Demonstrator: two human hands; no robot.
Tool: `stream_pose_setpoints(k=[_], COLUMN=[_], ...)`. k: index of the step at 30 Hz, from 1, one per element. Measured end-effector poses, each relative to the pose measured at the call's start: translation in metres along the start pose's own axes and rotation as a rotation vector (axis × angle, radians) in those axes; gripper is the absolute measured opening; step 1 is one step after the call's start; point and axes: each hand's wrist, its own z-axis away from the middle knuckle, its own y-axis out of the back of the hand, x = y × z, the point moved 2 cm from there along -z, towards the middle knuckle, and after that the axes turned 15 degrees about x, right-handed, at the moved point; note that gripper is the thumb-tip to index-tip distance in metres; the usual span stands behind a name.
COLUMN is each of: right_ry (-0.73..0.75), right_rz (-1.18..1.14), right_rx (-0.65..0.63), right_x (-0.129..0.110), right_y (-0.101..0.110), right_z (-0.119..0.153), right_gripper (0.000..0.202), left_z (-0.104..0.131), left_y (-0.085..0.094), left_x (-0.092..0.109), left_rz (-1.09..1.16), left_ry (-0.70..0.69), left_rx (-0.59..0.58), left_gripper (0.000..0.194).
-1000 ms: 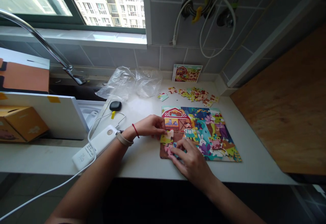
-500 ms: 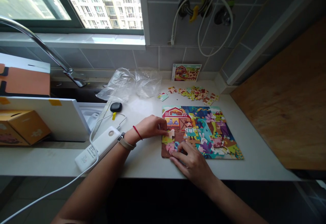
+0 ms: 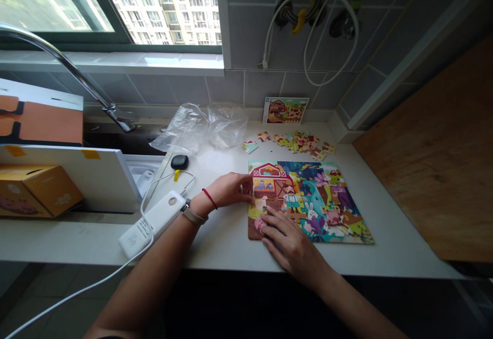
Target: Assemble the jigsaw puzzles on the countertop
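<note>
A colourful jigsaw puzzle (image 3: 308,200) lies on the white counter, with a red barn and a figure in an apron at its left half. My left hand (image 3: 233,191) is at the puzzle's left edge, thumb and forefinger apart, the thumb tip by a pale puzzle piece (image 3: 261,204). The other fingers are curled. My right hand (image 3: 290,241) lies open on the lower left part of the puzzle, fingers stretched over a pink patch, hiding what lies beneath.
Loose puzzle pieces (image 3: 298,141) are heaped behind the puzzle, below a picture card (image 3: 285,110) leaning on the wall. Clear plastic bags (image 3: 208,126), a black case (image 3: 179,162) and a white power bank (image 3: 152,224) with a cable lie leftward. Boxes (image 3: 42,190) stand by the faucet (image 3: 73,67).
My right fingers have straightened from a bent pose and flattened onto the puzzle, reaching slightly farther up. My left thumb and forefinger have spread a little. The view has shifted slightly.
</note>
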Motion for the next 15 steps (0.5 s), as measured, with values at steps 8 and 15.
stream_pose_setpoints(k=[8,15], right_ry=[0.012,0.004], right_rz=[-0.008,0.021], right_rx=[0.009,0.02], right_x=[0.003,0.001], right_y=[-0.002,-0.004], right_z=[0.003,0.008], right_gripper=[0.032,0.038], left_z=[0.001,0.007], left_y=[-0.003,-0.022], left_x=[-0.015,-0.024], left_rz=[0.003,-0.078], left_ry=[-0.175,-0.104], left_rx=[0.177,-0.105], left_gripper=[0.073,0.141])
